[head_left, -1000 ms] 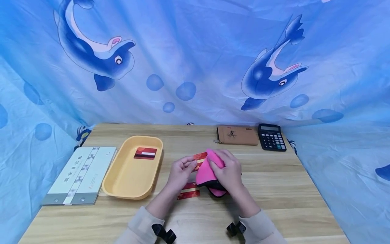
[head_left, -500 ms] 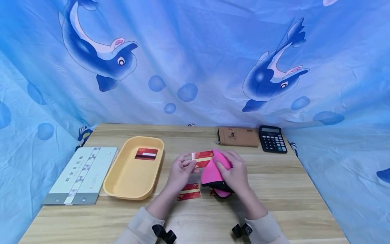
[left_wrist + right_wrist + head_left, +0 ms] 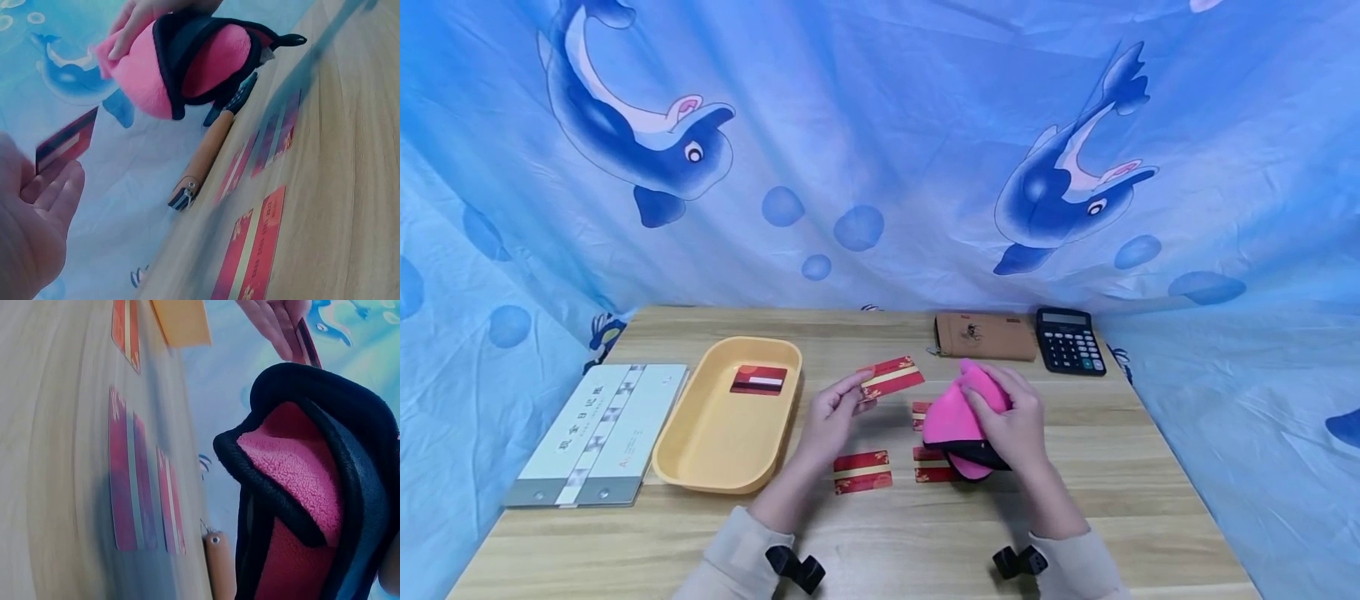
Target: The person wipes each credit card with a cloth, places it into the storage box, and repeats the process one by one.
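My left hand (image 3: 832, 418) pinches a red bank card (image 3: 895, 377) with a cream stripe by its left end, above the table. In the left wrist view the underside of that card (image 3: 70, 142) shows a dark band. To the right, my right hand (image 3: 1018, 419) grips a bunched pink fleece cloth (image 3: 951, 417) with black edging; a black loop sticks out of it in the left wrist view. Similar red cards lie on the table: one near the front (image 3: 862, 472), one partly under the cloth (image 3: 931, 465) and another behind it (image 3: 919, 414).
A yellow tray (image 3: 715, 450) on the left holds one red card (image 3: 758, 380). Beyond it lies a pale binder (image 3: 595, 433). A brown wallet (image 3: 992, 336) and a black calculator (image 3: 1070, 342) are at the back right. A blue dolphin curtain (image 3: 865, 150) hangs behind the table (image 3: 1112, 500).
The cloth and right hand have moved right, away from the card. The left hand has drawn the card slightly left and up, and the table cards beneath the cloth have come into view.
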{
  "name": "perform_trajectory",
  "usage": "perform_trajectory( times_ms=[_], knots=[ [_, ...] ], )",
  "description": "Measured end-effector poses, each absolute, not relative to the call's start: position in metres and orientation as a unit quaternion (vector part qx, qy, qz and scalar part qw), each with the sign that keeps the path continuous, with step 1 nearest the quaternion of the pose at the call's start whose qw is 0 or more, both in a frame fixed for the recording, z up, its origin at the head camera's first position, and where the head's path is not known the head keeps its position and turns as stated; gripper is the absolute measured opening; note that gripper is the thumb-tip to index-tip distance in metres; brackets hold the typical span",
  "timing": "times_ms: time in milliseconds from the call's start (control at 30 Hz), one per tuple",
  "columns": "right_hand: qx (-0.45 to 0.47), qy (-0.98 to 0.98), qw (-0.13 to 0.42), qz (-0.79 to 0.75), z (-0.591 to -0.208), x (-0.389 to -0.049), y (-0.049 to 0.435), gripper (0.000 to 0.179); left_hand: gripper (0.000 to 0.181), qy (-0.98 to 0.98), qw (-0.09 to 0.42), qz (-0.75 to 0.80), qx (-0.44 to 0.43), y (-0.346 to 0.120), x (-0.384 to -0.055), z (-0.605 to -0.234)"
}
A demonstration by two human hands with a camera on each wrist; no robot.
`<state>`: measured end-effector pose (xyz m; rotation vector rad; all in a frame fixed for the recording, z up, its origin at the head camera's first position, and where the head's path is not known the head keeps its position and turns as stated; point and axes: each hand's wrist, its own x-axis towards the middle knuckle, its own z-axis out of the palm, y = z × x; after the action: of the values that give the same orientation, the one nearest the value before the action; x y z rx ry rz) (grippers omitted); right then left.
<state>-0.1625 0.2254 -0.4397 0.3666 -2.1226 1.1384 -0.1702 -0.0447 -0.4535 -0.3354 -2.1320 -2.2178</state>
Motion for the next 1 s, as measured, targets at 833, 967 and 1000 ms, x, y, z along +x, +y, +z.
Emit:
perform_trajectory(
  times_ms=[833, 967, 1000],
  knots=[
    [0.112, -0.831, 0.319, 0.441, -0.439, -0.156, 0.242, 0.037, 0.012, -0.679, 0.104, -0.726, -0.039, -0.047, -0.178, -0.464],
    [0.122, -0.829, 0.320, 0.441, -0.438, -0.156, 0.239, 0.037, 0.015, -0.665, 0.069, -0.742, -0.044, -0.047, -0.180, -0.464],
    [0.126, -0.827, 0.322, 0.443, -0.438, -0.157, 0.238, 0.037, 0.017, -0.666, 0.064, -0.742, -0.044, -0.047, -0.180, -0.463]
  ],
)
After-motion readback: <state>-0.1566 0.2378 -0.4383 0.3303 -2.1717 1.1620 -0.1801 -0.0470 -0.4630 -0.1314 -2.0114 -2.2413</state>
